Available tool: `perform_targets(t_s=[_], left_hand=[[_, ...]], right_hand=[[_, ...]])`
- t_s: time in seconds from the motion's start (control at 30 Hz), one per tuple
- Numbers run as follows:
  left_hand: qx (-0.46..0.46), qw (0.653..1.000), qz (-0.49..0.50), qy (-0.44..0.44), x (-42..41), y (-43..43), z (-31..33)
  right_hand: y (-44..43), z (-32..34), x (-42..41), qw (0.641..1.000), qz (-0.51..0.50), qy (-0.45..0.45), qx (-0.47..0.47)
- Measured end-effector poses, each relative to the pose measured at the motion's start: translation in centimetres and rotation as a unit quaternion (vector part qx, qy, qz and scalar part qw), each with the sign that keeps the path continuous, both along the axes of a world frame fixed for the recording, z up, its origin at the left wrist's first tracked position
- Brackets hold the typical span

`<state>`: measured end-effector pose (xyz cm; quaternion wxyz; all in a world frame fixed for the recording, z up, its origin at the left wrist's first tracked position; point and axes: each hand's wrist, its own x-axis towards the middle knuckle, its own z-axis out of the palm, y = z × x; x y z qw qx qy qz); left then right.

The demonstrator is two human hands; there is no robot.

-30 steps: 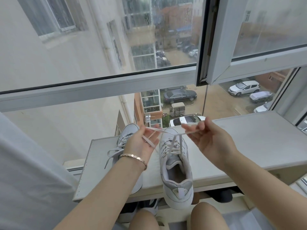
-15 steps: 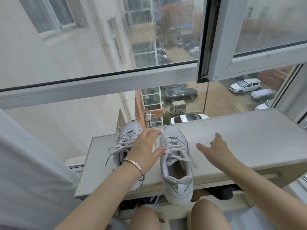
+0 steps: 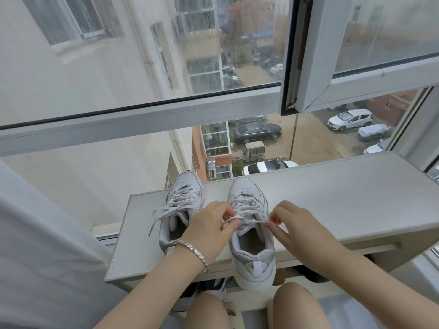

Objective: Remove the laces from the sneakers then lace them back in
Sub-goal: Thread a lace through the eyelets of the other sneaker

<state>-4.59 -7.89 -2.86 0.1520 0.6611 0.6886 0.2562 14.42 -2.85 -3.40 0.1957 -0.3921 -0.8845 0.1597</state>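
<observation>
**Two sneakers, toes toward 12 o'clock, on a white table point(image 3: 332, 198) below a window point(image 3: 142, 119).** The left hand point(image 3: 209, 231) and right hand point(image 3: 299, 229) meet over the sneaker point(image 3: 251, 255) at centre, whose heel overhangs the table's 6 o'clock edge. The second sneaker point(image 3: 183, 198) stands just beside it at 9 o'clock, its loose ends point(image 3: 164, 207) trailing toward 8 o'clock. On each hand the fingers point(image 3: 228, 211) are narrow, thumb and forefinger pinching the lace point(image 3: 247, 207) near the top eyelets. The lace is threaded along the whole row. Judged step: freeing the ends to begin unlacing, though a final tightening cannot be excluded. The next move would call for drawing each end out through its eyelet, pulling evenly so the overhanging shoe does not slide off.
</observation>
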Motion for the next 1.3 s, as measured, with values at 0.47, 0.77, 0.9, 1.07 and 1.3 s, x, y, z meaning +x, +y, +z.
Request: perform_targets(t_s=[0.47,0.77,0.9,1.07,1.3], left_hand=[[-0.01,0.993,0.059,-0.105,0.8,1.4,0.8],[-0.029,0.967,0.078,-0.24,0.6,1.6,0.4],[0.012,0.983,0.045,-0.179,0.9,2.4,2.0],[0.018,0.985,0.06,-0.161,1.4,4.1,2.3],[0.117,0.974,0.129,-0.143,1.0,2.9,1.0]], right_hand=[[2.9,2.3,-3.6,0.714,-0.07,0.451,-0.531],[3.2,1.6,-3.4,0.827,-0.045,0.321,-0.46],[3.2,1.6,-3.7,0.875,-0.049,0.233,-0.421],[3.2,2.7,-3.4,0.876,0.004,0.182,-0.446],[3.5,1.8,-3.2,0.844,-0.007,0.259,-0.47]])
